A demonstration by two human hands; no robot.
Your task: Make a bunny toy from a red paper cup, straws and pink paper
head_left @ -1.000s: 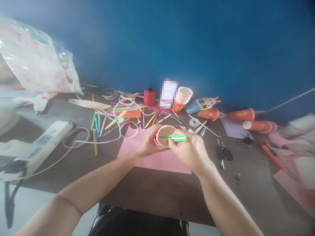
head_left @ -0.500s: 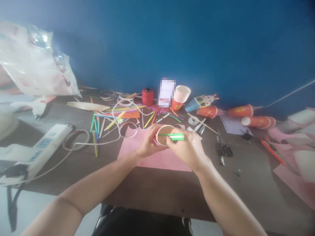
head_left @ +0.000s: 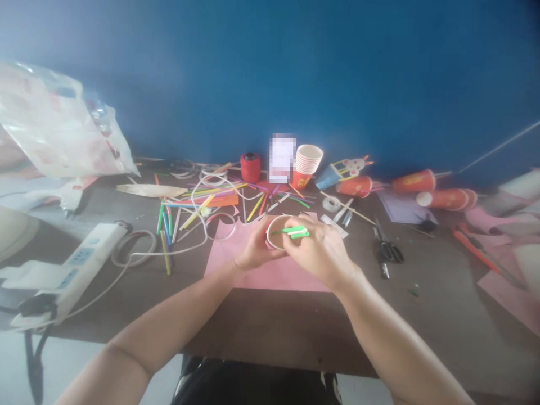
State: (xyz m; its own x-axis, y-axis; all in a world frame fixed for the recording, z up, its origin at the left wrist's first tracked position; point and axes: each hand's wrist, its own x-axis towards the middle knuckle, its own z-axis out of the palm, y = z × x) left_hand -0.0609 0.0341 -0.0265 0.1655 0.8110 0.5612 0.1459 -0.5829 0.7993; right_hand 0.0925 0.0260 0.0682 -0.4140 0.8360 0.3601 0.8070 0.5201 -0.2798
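Paper cup (head_left: pixel 276 224) is above the pink paper (head_left: pixel 270 277), mouth toward the viewer; whether its base touches the sheet cannot be told. Left hand (head_left: pixel 257 243): fingers wrapped around the cup's outer wall. Right hand (head_left: pixel 324 246): thumb and fingers pinched on green straws (head_left: pixel 300 232), which reach across the cup's mouth. Handling, judged: cup light, thin-walled, easily dented, best held low around the side with mild pressure; straws light, smooth, apt to slip or flatten, best pinched near mid-length. Labels: yellow marking on the cup stack (head_left: pixel 309 160) and a lying red cup (head_left: pixel 413 181), too blurred to read.
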